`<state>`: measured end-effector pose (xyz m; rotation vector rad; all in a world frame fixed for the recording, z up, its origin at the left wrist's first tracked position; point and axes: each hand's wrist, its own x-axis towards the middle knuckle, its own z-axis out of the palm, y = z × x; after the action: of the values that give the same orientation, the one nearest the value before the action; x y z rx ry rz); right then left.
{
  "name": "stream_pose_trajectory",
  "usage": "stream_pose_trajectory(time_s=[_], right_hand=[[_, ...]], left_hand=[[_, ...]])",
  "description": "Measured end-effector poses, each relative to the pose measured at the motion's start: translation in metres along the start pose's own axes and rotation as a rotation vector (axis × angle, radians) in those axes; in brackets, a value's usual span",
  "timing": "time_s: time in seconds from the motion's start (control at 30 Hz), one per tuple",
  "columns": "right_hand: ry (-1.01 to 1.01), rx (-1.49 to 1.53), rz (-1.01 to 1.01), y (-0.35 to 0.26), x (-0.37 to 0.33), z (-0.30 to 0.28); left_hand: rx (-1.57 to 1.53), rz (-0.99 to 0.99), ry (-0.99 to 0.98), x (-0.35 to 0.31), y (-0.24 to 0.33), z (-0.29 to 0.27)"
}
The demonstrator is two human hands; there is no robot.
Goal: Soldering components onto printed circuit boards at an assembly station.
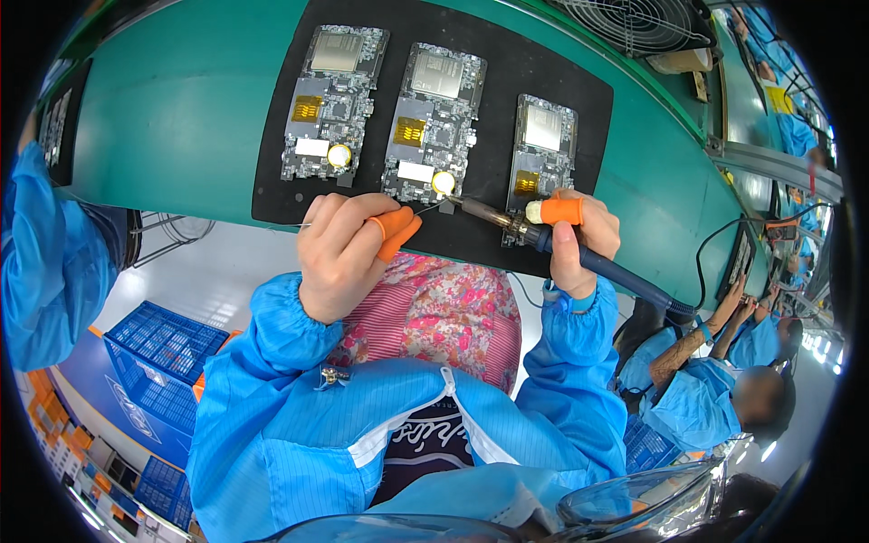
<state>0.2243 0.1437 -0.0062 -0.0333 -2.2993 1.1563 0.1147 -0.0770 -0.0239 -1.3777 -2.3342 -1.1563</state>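
Orange-capped, our left grip (348, 244) pinches solder wire (425, 210) beside the middle board (433, 122) — our right grip (579, 237) clasps the soldering iron (543, 237).

Your left hand (339, 253): it is closed loosely, back of the hand facing up, thumb and first finger pinched together. Both fingertips wear orange covers.
Your left forearm: it comes from the lower edge and goes up, inside a blue sleeve with an elastic cuff at the wrist.
Your right hand (579, 237): it is closed in a firm grip, the thumb lying straight along the top, an orange cover on the first finger.
Your right forearm: it rises nearly vertical, also in a blue sleeve.
Both hands: they are level and apart, fingertips pointing toward each other.
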Motion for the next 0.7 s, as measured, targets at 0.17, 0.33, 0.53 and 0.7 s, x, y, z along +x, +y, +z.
stream_pose_trajectory(time_s=[0.17,0.33,0.53,0.7], right_hand=[[-0.018,0.013,0.020,0.000,0.001,0.000],[-0.003,0.007,-0.004,0.002,0.000,0.001],[-0.010,0.007,0.016,0.000,0.000,0.000],[0.025,-0.003,0.134,-0.007,-0.009,-0.006]], left_hand=[[0.011,0.033,-0.017,0.000,-0.003,0.006],[0.045,0.058,-0.057,0.010,0.006,0.009],[0.015,0.057,-0.127,0.008,0.005,0.008],[-0.138,-0.196,-0.060,0.010,0.010,-0.009]])
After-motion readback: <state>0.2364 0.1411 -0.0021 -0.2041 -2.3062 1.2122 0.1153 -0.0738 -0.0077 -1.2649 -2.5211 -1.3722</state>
